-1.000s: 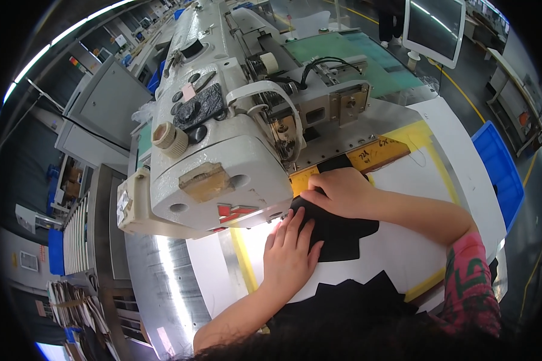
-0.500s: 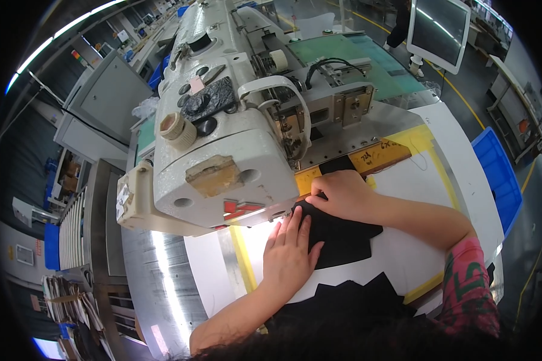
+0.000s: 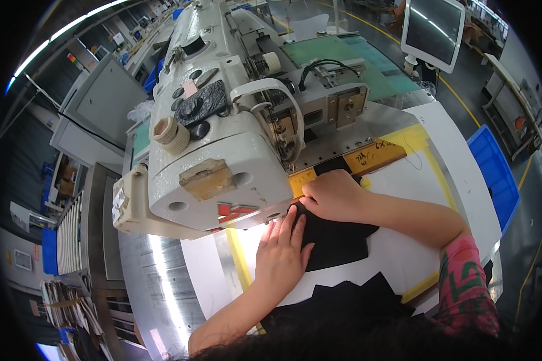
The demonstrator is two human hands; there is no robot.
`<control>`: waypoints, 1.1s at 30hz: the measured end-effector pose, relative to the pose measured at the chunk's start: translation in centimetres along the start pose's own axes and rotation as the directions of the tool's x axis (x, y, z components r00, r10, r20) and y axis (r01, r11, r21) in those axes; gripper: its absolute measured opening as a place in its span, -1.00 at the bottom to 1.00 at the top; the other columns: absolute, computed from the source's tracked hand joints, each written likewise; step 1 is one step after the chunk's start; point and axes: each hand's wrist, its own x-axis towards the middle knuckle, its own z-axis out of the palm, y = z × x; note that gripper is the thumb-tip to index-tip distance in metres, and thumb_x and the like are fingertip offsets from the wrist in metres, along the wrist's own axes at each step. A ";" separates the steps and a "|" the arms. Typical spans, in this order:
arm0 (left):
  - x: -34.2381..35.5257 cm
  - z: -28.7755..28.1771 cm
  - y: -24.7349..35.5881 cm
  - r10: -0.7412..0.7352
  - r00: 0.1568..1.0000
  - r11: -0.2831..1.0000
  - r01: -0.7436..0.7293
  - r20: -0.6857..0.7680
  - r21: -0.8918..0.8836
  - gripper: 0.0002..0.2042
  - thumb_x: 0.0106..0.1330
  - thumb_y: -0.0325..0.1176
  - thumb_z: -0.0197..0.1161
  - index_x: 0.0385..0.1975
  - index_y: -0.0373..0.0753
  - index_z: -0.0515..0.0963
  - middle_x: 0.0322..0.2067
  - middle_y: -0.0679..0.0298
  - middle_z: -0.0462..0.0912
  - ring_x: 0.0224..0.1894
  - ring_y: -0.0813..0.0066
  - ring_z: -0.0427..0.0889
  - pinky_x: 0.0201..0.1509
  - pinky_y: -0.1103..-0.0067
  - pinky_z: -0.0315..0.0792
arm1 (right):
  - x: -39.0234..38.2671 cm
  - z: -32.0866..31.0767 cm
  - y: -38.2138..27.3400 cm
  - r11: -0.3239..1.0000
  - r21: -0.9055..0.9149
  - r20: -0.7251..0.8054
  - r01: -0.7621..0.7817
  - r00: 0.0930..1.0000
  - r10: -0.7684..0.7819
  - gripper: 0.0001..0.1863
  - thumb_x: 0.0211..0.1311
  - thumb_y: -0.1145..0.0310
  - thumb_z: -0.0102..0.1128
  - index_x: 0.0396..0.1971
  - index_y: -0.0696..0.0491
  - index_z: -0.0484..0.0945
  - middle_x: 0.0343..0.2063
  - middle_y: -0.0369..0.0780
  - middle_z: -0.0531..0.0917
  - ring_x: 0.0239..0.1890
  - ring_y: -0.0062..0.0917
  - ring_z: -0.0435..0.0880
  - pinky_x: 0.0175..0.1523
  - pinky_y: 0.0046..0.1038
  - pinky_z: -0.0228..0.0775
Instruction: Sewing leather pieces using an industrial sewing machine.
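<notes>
Beside the slightly parted fingers of the left hand, press the black cloth flat; the right hand curls, grip hidden.

A pink sleeve is ending near the right elbow — dark green, blocky shapes are running across its cloth. The left hand and right hand are showing bare — wispy hair is fringing the view's lower edge.

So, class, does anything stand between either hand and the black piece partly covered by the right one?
Nothing visible does. The left hand lies flat at the left edge of the black piece, and the right hand rests curled over its upper part.
</notes>
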 end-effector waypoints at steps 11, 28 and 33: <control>-0.3 0.2 0.3 -0.004 1.000 1.000 0.004 -0.009 -0.023 -0.36 0.17 -0.10 0.28 0.18 -0.37 0.34 0.27 -0.04 0.26 0.23 0.05 0.33 0.31 0.26 0.21 | 0.1 -0.1 -0.3 1.000 -0.007 0.036 -0.016 0.999 0.016 -0.69 0.12 0.21 0.13 -0.69 0.11 0.53 -0.69 -0.12 0.58 -0.55 -0.22 0.61 -0.38 -0.22 0.45; 0.4 -0.1 -0.6 0.054 0.998 0.997 -0.055 -0.017 -0.060 -0.36 0.15 -0.10 0.28 0.15 -0.41 0.36 0.20 -0.09 0.33 0.12 -0.02 0.43 0.24 0.23 0.29 | -3.2 -3.1 3.4 0.978 -0.058 0.049 -0.203 0.977 0.206 -0.62 0.10 -0.03 0.26 -0.54 0.02 0.58 -0.64 -0.20 0.59 -0.49 -0.29 0.63 -0.35 -0.30 0.42; 0.5 -0.4 -0.5 0.051 0.999 0.998 -0.052 -0.013 -0.045 -0.37 0.13 -0.13 0.28 0.14 -0.42 0.37 0.19 -0.11 0.33 0.11 -0.05 0.44 0.22 0.23 0.30 | -4.6 -3.3 4.8 0.973 -0.015 -0.049 -0.231 0.972 0.230 -0.64 0.05 -0.01 0.33 -0.53 0.00 0.56 -0.67 -0.23 0.56 -0.53 -0.29 0.59 -0.40 -0.32 0.38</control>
